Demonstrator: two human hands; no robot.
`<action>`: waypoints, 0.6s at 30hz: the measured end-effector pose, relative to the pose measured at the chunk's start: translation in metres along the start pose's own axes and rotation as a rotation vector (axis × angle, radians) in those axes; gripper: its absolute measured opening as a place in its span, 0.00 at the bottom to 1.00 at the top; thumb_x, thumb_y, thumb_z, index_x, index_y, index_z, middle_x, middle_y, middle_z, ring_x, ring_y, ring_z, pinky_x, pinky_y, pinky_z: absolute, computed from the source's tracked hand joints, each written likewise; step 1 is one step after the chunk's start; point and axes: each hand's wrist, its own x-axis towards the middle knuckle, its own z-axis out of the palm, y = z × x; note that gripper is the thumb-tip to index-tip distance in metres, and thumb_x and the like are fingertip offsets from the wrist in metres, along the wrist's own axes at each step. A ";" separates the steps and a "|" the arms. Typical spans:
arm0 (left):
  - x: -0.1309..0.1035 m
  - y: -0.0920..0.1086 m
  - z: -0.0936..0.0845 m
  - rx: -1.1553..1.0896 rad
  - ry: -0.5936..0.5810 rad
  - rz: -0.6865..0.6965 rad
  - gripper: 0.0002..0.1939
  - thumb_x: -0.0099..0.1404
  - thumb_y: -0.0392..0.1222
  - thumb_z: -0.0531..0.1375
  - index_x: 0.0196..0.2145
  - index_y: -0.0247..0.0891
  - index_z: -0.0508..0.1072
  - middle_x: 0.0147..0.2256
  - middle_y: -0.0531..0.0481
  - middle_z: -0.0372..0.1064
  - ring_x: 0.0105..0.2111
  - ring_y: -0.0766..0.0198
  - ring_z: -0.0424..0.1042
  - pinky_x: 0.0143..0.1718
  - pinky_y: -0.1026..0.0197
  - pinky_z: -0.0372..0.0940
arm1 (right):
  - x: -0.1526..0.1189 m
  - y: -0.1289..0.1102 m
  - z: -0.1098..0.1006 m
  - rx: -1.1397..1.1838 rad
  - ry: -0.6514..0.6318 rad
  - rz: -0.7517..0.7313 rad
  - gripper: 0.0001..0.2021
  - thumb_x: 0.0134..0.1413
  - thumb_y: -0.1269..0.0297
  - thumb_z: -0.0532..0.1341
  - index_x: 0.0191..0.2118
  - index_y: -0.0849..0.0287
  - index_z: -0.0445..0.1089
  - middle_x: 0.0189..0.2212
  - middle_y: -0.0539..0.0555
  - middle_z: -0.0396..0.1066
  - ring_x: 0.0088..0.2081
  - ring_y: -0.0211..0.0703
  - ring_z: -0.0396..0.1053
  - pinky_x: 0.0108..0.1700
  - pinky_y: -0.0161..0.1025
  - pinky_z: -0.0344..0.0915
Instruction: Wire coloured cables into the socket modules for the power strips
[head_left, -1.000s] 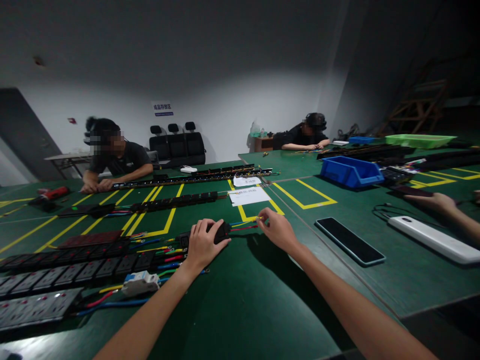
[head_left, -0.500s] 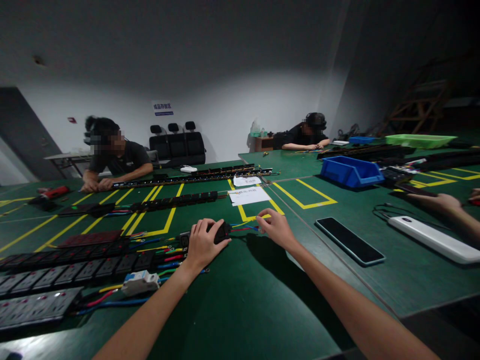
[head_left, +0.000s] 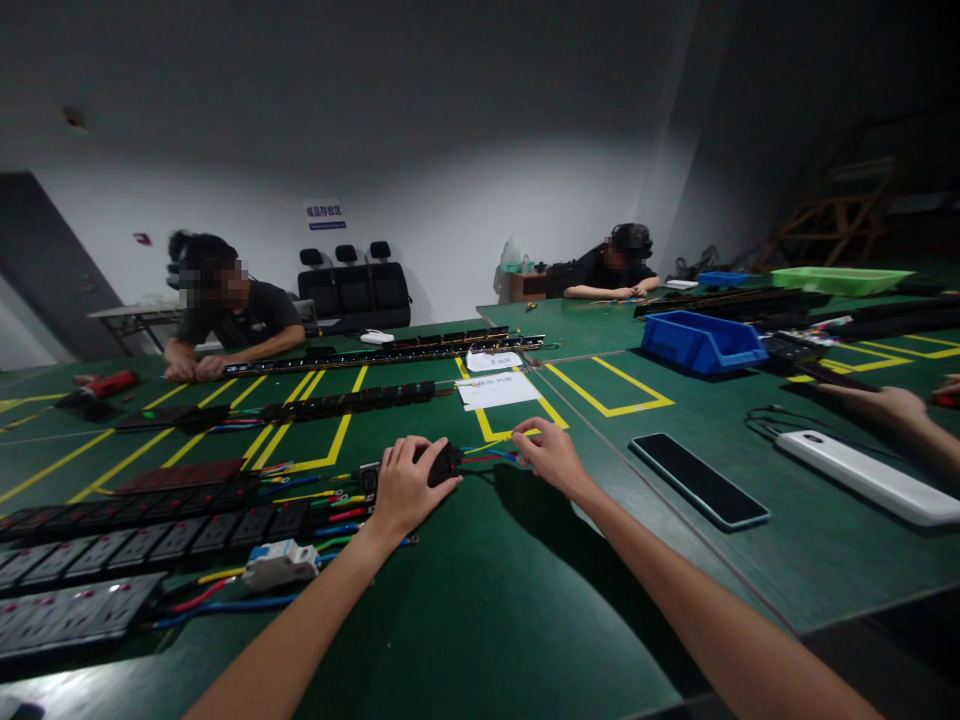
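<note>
My left hand (head_left: 409, 478) is wrapped over a small black socket module (head_left: 444, 461) on the green table, covering much of it. Thin coloured wires (head_left: 486, 455), red, blue and yellow-green, run from the module's right end. My right hand (head_left: 549, 455) pinches the far ends of these wires between thumb and fingertips; the tips are hidden by the fingers. Left of my left hand lie several black socket strips (head_left: 172, 538) with coloured leads ending in ring terminals. A white circuit breaker (head_left: 281, 565) rests on wires near my left forearm.
A phone (head_left: 699, 481) and a white power bank (head_left: 866, 478) lie to the right. Farther back are a blue bin (head_left: 703, 343), white paper sheets (head_left: 499, 391) and long black strips (head_left: 349, 401). Two co-workers sit across the table; another person's hand (head_left: 877, 408) reaches in at right.
Both hands keep nearly the same place and grip on the module and wires. The wires shift very slightly near my right fingertips.
</note>
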 end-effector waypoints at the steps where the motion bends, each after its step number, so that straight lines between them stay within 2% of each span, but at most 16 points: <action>1: 0.000 0.000 0.000 0.000 0.002 0.001 0.30 0.60 0.52 0.69 0.57 0.41 0.71 0.46 0.43 0.67 0.46 0.51 0.66 0.45 0.51 0.62 | 0.000 0.001 0.000 -0.001 0.006 -0.005 0.11 0.55 0.55 0.58 0.37 0.58 0.69 0.18 0.47 0.70 0.14 0.35 0.63 0.16 0.30 0.56; 12: 0.000 -0.001 0.002 -0.005 0.020 0.004 0.30 0.59 0.52 0.69 0.56 0.41 0.72 0.46 0.43 0.67 0.46 0.51 0.67 0.45 0.52 0.62 | 0.002 0.001 -0.003 -0.048 0.053 -0.129 0.12 0.54 0.56 0.59 0.40 0.58 0.69 0.21 0.47 0.69 0.17 0.37 0.65 0.20 0.33 0.60; 18: 0.000 0.000 0.001 0.002 0.015 0.007 0.30 0.59 0.52 0.69 0.57 0.40 0.72 0.46 0.43 0.67 0.46 0.51 0.66 0.45 0.52 0.62 | -0.001 -0.003 -0.005 -0.024 0.025 -0.135 0.09 0.54 0.58 0.59 0.37 0.57 0.69 0.23 0.47 0.70 0.16 0.36 0.66 0.19 0.33 0.60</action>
